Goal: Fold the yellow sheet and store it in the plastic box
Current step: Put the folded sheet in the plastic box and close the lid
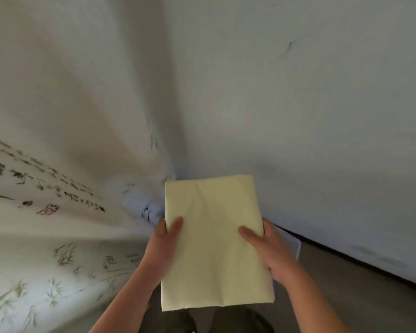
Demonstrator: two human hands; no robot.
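Yellow sheet (214, 241), folded into a flat, thick rectangle, was held in mid-air in front of the person, near the middle of the scene, resting on neither the floor nor any container. A pale wall (298, 104) rose behind it to the right. A printed cloth (46, 164) with bamboo sprigs and brush script hung at the left, and the two met in the far corner. A grey floor (346, 296) ran along the near right, below a dark skirting (358, 263).

The left hand (161, 246) gripped the packet's left edge and the right hand (271, 251) its right edge. Both thumbs (175, 227) lay on the top face and the other fingers were hidden underneath, so each hand was clamped on the cloth.

The folding looked finished, judging by the squared edges and the few soft creases across the top. Storage was the part left to do, since the packet had not yet been put away.

A small pale rounded corner (296, 246) showed just behind the right hand, down by the floor. Whether this belonged to the plastic box could not be told, and no box was plainly in view.
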